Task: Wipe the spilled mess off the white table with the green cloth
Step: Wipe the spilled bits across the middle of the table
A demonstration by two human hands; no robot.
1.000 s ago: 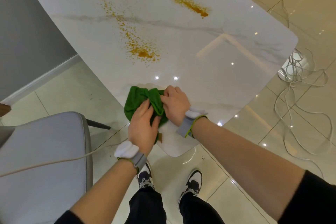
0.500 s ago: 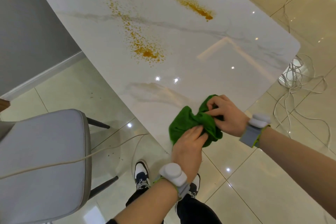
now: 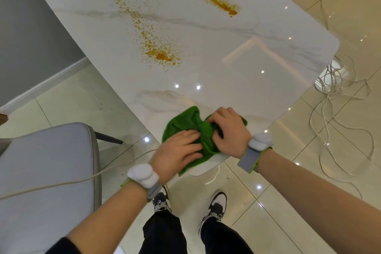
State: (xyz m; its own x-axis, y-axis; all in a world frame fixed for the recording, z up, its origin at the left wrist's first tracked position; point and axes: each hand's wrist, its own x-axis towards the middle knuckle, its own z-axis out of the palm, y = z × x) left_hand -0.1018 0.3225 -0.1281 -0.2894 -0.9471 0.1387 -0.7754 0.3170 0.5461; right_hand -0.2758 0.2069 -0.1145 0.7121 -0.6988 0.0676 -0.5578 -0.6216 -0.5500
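The green cloth (image 3: 181, 123) lies bunched on the near corner of the white marble table (image 3: 257, 64). My left hand (image 3: 177, 154) presses flat on the cloth's near side, fingers pointing right. My right hand (image 3: 228, 132) grips the bunched folds on the cloth's right side. Farther up the table a trail of orange spill (image 3: 158, 53) runs toward a dense patch in the middle. A second orange streak (image 3: 218, 2) lies at the far right. A faint smeared stain (image 3: 165, 95) shows just beyond the cloth.
A grey padded chair (image 3: 47, 171) stands to the left with a white cable (image 3: 61, 183) lying across its seat. Tangled white cables (image 3: 338, 97) lie on the glossy tiled floor to the right. My two shoes (image 3: 216, 204) are below the table corner.
The cloth was on the table corner, then swept off past the edge to the right in both hands. Now it is back on the corner with both hands on it.
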